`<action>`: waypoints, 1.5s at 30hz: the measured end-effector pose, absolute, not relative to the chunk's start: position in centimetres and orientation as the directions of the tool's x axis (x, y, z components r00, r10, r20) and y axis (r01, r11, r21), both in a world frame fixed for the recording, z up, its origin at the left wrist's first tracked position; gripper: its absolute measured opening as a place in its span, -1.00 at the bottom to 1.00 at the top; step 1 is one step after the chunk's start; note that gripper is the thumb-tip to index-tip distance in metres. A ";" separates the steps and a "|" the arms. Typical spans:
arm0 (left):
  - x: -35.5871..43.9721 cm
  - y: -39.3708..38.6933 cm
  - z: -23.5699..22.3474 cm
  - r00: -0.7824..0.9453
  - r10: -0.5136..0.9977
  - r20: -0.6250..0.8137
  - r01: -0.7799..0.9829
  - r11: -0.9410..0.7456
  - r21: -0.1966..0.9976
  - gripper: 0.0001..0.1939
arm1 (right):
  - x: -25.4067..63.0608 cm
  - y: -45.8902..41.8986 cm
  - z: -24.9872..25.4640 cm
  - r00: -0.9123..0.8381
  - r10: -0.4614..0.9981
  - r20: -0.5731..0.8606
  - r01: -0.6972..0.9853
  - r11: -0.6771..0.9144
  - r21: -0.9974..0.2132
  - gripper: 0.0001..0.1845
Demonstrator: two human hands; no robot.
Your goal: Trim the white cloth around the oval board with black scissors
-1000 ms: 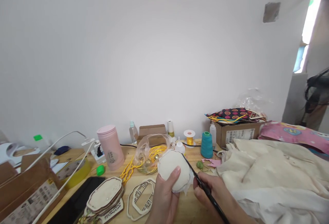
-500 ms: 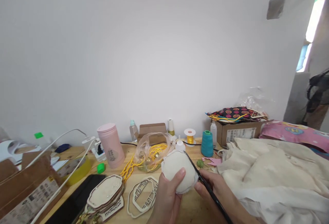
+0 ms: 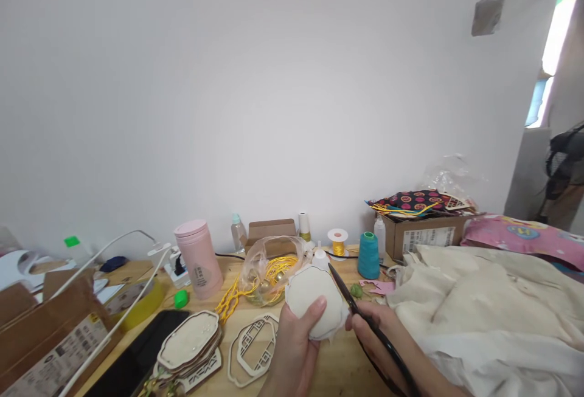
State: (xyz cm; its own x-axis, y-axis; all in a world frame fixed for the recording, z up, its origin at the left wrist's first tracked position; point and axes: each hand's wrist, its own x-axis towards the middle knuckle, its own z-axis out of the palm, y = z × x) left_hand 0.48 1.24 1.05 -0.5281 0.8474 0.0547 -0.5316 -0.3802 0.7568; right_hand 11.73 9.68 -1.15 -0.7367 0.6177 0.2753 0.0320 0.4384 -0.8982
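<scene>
My left hand [image 3: 294, 348] grips a rounded cream fabric-covered piece [image 3: 312, 296] above the wooden table [image 3: 340, 366], thumb pressed on its front. My right hand [image 3: 378, 333] is closed round the handles of black scissors [image 3: 365, 324]; the blades point up along the right edge of the cream piece. Loose fabric hangs at the piece's lower right rim. On the table just left of my left hand lie wooden cut-out frames [image 3: 250, 348] and a stack of padded cream shapes [image 3: 189, 345].
A pink tumbler [image 3: 197, 258], a plastic bag of yellow cord [image 3: 269, 269], a teal thread cone [image 3: 367, 255], a gold spool [image 3: 337, 242] and a cardboard box [image 3: 422, 233] stand at the back. Cream cloth [image 3: 483, 312] fills the right; cardboard box [image 3: 41, 330] and phone [image 3: 132, 354] lie left.
The cream piece has turned slightly in my left hand, and the scissors have shifted along its right edge. The view has drifted a little.
</scene>
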 end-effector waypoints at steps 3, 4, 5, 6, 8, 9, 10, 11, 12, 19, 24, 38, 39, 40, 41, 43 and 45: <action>0.1 1.3 1.1 -0.540 0.841 0.035 -0.554 -0.386 0.738 -0.34 | 11.7 9.3 -1.3 -0.763 0.629 0.151 0.014 0.250 -0.968 -0.46; 0.0 1.3 1.2 -0.546 0.838 0.023 -0.566 -0.388 0.727 -0.36 | 11.6 9.2 -1.3 -0.765 0.636 0.107 0.024 0.193 -0.981 -0.43; 0.0 1.4 1.2 -0.555 0.832 0.008 -0.579 -0.393 0.715 -0.38 | 11.6 9.0 -1.3 -0.768 0.637 0.069 0.034 0.147 -0.989 -0.40; 0.0 1.4 1.3 -0.566 0.825 -0.009 -0.591 -0.398 0.701 -0.39 | 11.6 8.8 -1.3 -0.771 0.635 0.041 0.036 0.107 -0.994 -0.37; -0.1 1.4 1.4 -0.580 0.813 -0.045 -0.616 -0.402 0.678 -0.43 | 11.5 8.5 -1.2 -0.777 0.630 0.016 0.004 0.031 -1.000 -0.32; -0.1 1.4 1.5 -0.584 0.809 -0.067 -0.628 -0.398 0.669 -0.45 | 11.5 8.3 -1.3 -0.779 0.626 0.017 -0.035 -0.017 -0.999 -0.32; -0.2 1.4 1.6 -0.585 0.806 -0.091 -0.641 -0.390 0.661 -0.48 | 11.5 8.2 -1.3 -0.787 0.616 0.023 -0.085 -0.072 -0.994 -0.33; -0.3 1.4 1.7 -0.583 0.804 -0.116 -0.655 -0.381 0.652 -0.51 | 11.5 8.1 -1.4 -0.797 0.603 0.031 -0.136 -0.129 -0.982 -0.36; -0.4 1.4 1.8 -0.578 0.804 -0.139 -0.669 -0.370 0.644 -0.53 | 11.4 8.1 -1.5 -0.805 0.592 0.035 -0.177 -0.184 -0.967 -0.40; -0.7 1.3 2.0 -0.569 0.819 -0.076 -0.640 -0.384 0.666 -0.48 | 11.2 8.3 -1.8 -0.847 0.526 0.084 -0.254 -0.260 -0.931 -0.33; -0.6 1.2 1.6 -0.600 0.800 -0.017 -0.555 -0.401 0.728 -0.40 | 12.0 8.3 -0.7 -0.740 0.628 0.241 -0.121 0.227 -0.966 -0.43; 0.4 1.2 1.7 -0.567 0.824 -0.005 -0.497 -0.337 0.800 -0.41 | 11.7 9.1 -0.6 -0.771 0.558 0.307 -0.142 0.319 -0.937 -0.42; 0.4 1.2 1.6 -0.562 0.827 -0.002 -0.496 -0.336 0.801 -0.41 | 11.7 9.0 -0.6 -0.768 0.562 0.308 -0.141 0.320 -0.937 -0.41; 0.4 1.2 1.5 -0.560 0.828 -0.001 -0.495 -0.334 0.802 -0.41 | 11.7 9.0 -0.6 -0.763 0.567 0.311 -0.141 0.324 -0.936 -0.40; 0.4 1.2 1.4 -0.561 0.828 -0.002 -0.495 -0.334 0.803 -0.41 | 11.7 9.0 -0.6 -0.755 0.575 0.314 -0.139 0.327 -0.935 -0.40; 0.4 1.3 1.3 -0.558 0.830 -0.007 -0.499 -0.328 0.802 -0.40 | 11.6 9.1 -0.6 -0.736 0.597 0.320 -0.129 0.340 -0.931 -0.40; 0.5 1.2 1.5 -0.547 0.837 -0.009 -0.506 -0.322 0.800 -0.39 | 11.5 9.2 -0.8 -0.713 0.616 0.335 -0.111 0.372 -0.922 -0.40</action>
